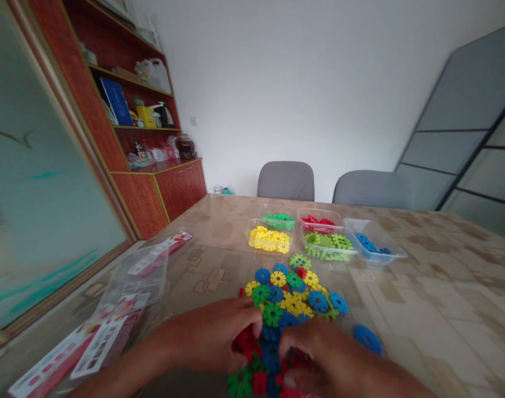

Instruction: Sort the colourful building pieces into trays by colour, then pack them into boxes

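A heap of plastic snowflake discs [291, 301] in blue, yellow, green and red lies on the table in front of me. My left hand [213, 337] rests on the near left of the heap, fingers curled over red discs [246, 340]. My right hand [322, 354] lies on the near right of the heap, fingers bent down onto red and blue pieces. Whether either hand truly grips a piece is hidden by the fingers. One loose blue disc [367, 339] lies just right of my right hand.
Behind the heap stand several clear tubs: yellow discs [270, 239], dark green [279, 220], red [318, 221], light green [329, 246], blue [372, 243]. An empty clear tub [146, 271] and red-white packets [103, 337] lie left. Two grey chairs [286, 180] stand beyond the table.
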Demonstrator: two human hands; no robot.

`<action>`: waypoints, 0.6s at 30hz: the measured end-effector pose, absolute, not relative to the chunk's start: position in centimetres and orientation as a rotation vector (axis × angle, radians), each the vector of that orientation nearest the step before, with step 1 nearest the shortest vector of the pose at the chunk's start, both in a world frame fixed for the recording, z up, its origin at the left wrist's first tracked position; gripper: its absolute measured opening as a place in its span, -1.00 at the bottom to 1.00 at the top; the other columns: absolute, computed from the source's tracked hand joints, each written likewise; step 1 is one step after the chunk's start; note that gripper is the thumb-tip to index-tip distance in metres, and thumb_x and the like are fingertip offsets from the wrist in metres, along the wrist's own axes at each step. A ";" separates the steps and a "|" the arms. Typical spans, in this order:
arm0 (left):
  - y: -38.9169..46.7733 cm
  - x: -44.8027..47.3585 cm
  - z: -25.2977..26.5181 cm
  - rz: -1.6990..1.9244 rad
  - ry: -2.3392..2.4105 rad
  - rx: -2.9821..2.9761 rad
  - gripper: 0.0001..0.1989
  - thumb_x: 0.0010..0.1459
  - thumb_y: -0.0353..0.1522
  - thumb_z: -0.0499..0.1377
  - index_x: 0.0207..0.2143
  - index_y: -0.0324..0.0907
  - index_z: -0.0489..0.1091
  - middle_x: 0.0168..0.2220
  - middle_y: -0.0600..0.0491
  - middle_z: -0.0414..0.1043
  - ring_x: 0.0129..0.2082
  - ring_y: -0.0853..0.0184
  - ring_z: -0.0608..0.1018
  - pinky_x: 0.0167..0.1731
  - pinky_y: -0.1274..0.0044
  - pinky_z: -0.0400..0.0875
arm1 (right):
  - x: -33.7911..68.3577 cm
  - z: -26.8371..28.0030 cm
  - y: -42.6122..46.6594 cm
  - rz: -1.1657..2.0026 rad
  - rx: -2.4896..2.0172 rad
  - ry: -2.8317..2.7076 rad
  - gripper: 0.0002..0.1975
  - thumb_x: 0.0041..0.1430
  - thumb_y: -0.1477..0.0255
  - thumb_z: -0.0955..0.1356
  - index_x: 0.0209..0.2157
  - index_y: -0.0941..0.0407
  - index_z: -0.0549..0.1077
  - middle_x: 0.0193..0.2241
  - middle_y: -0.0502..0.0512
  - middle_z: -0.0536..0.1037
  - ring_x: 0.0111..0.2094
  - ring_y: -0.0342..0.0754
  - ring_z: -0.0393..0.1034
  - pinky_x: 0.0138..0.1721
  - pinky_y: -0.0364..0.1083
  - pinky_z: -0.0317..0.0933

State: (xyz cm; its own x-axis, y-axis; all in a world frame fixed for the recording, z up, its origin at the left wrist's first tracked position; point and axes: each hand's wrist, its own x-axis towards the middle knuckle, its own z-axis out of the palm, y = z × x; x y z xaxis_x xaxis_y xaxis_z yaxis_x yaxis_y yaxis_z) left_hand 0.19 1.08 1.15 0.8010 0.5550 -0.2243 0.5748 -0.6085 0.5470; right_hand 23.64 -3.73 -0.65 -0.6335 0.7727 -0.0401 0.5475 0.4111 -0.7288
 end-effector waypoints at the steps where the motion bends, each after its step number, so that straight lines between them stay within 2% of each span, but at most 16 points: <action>1: 1.2 0.1 1.2 -0.021 0.828 2.365 -0.70 -0.10 -0.52 0.21 -0.28 -0.09 0.28 -0.23 0.13 0.32 -0.25 0.32 0.40 -0.34 0.60 0.25 | 23.8 -0.5 -3.6 1.062 -1.140 -2.359 -0.83 -0.01 0.55 0.43 -0.32 0.05 0.50 -0.38 -0.04 0.55 -0.38 -0.12 0.40 -0.41 -0.19 0.20; 5: 1.8 -0.2 1.1 0.002 0.815 2.330 -0.70 -0.08 -0.51 0.22 -0.25 -0.07 0.33 -0.21 0.13 0.33 -0.25 0.33 0.39 -0.33 0.60 0.27 | 24.7 0.0 -3.0 1.197 -1.089 -2.315 -0.93 0.03 0.46 0.40 -0.37 0.09 0.46 -0.51 -0.07 0.42 -0.51 -0.20 0.24 -0.55 -0.22 0.06; 8: 1.9 -0.2 1.4 0.024 0.810 2.305 -0.73 -0.08 -0.49 0.23 -0.28 -0.08 0.34 -0.22 0.13 0.34 -0.27 0.33 0.40 -0.34 0.60 0.27 | 25.9 0.0 -2.2 1.337 -1.073 -2.234 -0.94 0.09 0.42 0.37 -0.36 0.10 0.42 -0.53 -0.07 0.34 -0.54 -0.22 0.23 -0.57 -0.24 0.11; 12: 1.9 -0.1 2.3 0.082 0.842 2.227 -0.76 -0.02 -0.45 0.20 -0.25 -0.07 0.35 -0.22 0.14 0.36 -0.30 0.36 0.42 -0.34 0.59 0.29 | 27.8 -0.3 -0.8 1.514 -1.112 -2.103 -0.83 0.19 0.29 0.32 -0.33 0.12 0.37 -0.55 -0.10 0.29 -0.65 -0.28 0.21 -0.67 -0.29 0.15; 18: 2.9 0.4 2.7 0.141 0.877 2.130 -0.72 -0.01 -0.36 0.21 -0.18 -0.07 0.35 -0.26 0.14 0.36 -0.31 0.34 0.42 -0.35 0.57 0.29 | 30.3 -0.6 0.7 1.497 -1.123 -2.033 -0.71 0.20 0.18 0.33 -0.30 0.15 0.37 -0.56 -0.11 0.29 -0.66 -0.28 0.26 -0.69 -0.32 0.16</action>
